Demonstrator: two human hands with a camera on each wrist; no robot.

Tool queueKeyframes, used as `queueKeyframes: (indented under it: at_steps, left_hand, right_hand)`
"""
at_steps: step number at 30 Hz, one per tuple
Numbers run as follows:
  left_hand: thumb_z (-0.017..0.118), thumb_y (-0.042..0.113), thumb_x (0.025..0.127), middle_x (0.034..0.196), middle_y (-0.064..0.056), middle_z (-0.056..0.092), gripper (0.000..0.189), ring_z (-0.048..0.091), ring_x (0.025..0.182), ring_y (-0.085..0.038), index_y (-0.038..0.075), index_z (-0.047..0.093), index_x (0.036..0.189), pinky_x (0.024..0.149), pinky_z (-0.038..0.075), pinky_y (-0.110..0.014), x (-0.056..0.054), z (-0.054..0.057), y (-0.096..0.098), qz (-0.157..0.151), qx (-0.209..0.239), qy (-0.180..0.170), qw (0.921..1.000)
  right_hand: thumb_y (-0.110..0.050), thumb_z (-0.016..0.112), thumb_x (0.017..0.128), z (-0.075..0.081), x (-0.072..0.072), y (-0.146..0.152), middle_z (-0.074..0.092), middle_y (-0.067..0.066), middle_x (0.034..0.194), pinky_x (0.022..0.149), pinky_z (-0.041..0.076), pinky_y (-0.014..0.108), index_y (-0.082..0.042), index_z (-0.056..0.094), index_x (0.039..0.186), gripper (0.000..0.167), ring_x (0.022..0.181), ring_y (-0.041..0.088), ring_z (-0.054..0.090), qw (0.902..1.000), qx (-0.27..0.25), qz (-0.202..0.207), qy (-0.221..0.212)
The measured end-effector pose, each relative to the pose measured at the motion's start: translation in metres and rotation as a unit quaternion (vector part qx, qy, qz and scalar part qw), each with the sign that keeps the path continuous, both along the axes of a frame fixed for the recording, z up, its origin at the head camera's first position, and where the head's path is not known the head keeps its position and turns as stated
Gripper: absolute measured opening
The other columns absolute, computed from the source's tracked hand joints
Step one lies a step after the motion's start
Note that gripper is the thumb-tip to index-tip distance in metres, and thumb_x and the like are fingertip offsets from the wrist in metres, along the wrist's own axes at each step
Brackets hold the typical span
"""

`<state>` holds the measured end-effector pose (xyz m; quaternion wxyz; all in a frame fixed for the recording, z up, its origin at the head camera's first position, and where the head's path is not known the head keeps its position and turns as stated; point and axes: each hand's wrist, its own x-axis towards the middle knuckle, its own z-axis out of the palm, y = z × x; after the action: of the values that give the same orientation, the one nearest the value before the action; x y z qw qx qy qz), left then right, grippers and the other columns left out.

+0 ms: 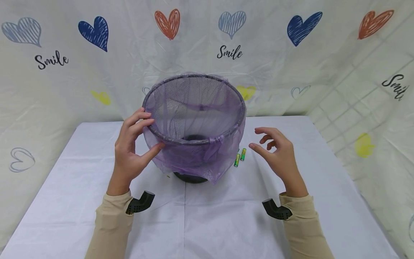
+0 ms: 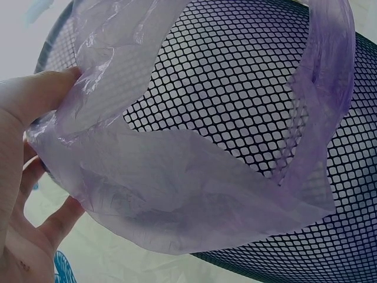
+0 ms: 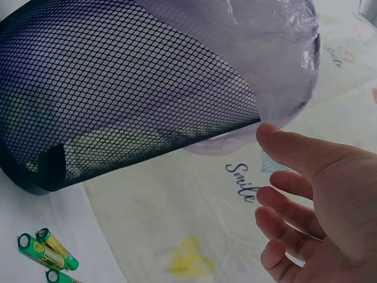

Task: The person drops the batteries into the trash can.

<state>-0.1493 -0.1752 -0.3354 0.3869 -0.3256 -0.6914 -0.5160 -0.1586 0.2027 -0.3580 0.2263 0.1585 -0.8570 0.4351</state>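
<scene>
A black mesh wastebasket (image 1: 191,178) stands on the table, a thin purple trash bag (image 1: 202,158) lining it and folded down outside its rim. My left hand (image 1: 130,145) is at the rim's left side, thumb in front and fingertips at the edge, holding the bag against it. In the left wrist view the thumb (image 2: 50,91) presses on the bag's film; some fingers are partly hidden behind it. My right hand (image 1: 275,153) hovers right of the basket, apart from it, fingers loosely bent with nothing between them. The bag's fold hangs unevenly, leaving bare mesh (image 2: 230,76) showing.
Green and yellow batteries (image 1: 243,154) lie on the table just right of the basket, one partly hidden in the head view. The table has a white cover (image 1: 207,223). Behind it hangs a pale curtain (image 1: 194,54) printed with hearts and "Smile".
</scene>
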Motion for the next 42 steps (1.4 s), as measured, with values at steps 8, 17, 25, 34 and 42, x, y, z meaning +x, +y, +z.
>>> queueKeyframes:
  at_steps: [8, 17, 25, 34, 42]
  left_hand:
    - [0.079, 0.029, 0.081, 0.125, -0.026, 0.054, 0.057, 0.042, 0.135, -0.04, -0.014, 0.059, 0.113, 0.102, 0.05, -0.025, 0.0, 0.0, 0.0, 0.001, -0.002, 0.0, 1.0]
    - [0.08, 0.026, 0.08, 0.125, -0.026, 0.055, 0.056, 0.042, 0.135, -0.042, -0.015, 0.059, 0.112, 0.102, 0.051, -0.026, 0.0, 0.0, 0.001, -0.006, 0.005, 0.002, 1.0]
    - [0.079, 0.026, 0.081, 0.125, -0.026, 0.054, 0.057, 0.041, 0.135, -0.041, -0.017, 0.057, 0.112, 0.101, 0.051, -0.025, 0.002, 0.001, 0.002, -0.009, 0.007, -0.005, 0.9999]
    - [0.078, 0.028, 0.082, 0.125, -0.024, 0.055, 0.058, 0.042, 0.136, -0.039, -0.018, 0.057, 0.11, 0.102, 0.05, -0.024, 0.005, 0.005, 0.005, -0.006, 0.012, -0.006, 0.9999]
    - [0.078, 0.029, 0.082, 0.125, -0.023, 0.055, 0.058, 0.042, 0.136, -0.039, -0.018, 0.057, 0.11, 0.103, 0.05, -0.025, 0.004, 0.003, 0.004, -0.006, 0.012, -0.007, 0.9999]
  right_hand:
    - [-0.014, 0.082, 0.077, -0.01, -0.005, 0.004, 0.067, 0.002, 0.115, 0.065, 0.043, 0.014, -0.012, 0.066, 0.119, 0.045, 0.084, 0.006, 0.056, 0.9994, 0.034, -0.011, 0.002]
    - [-0.017, 0.082, 0.077, -0.018, -0.011, 0.005, 0.066, 0.002, 0.116, 0.065, 0.043, 0.016, -0.012, 0.065, 0.12, 0.046, 0.085, 0.008, 0.055, 0.9983, 0.051, -0.02, -0.018]
    - [-0.017, 0.082, 0.077, -0.029, -0.013, 0.003, 0.067, 0.005, 0.113, 0.062, 0.043, 0.017, -0.011, 0.064, 0.12, 0.047, 0.084, 0.012, 0.056, 0.9968, 0.076, -0.007, -0.024]
    - [-0.017, 0.082, 0.077, -0.039, -0.02, 0.006, 0.067, 0.01, 0.111, 0.06, 0.043, 0.02, -0.01, 0.064, 0.12, 0.047, 0.082, 0.017, 0.058, 0.995, 0.086, 0.0, -0.051]
    - [-0.021, 0.08, 0.079, -0.045, -0.024, 0.006, 0.067, 0.01, 0.113, 0.063, 0.048, 0.032, -0.009, 0.063, 0.121, 0.047, 0.084, 0.019, 0.059, 0.9922, 0.086, 0.006, -0.09]
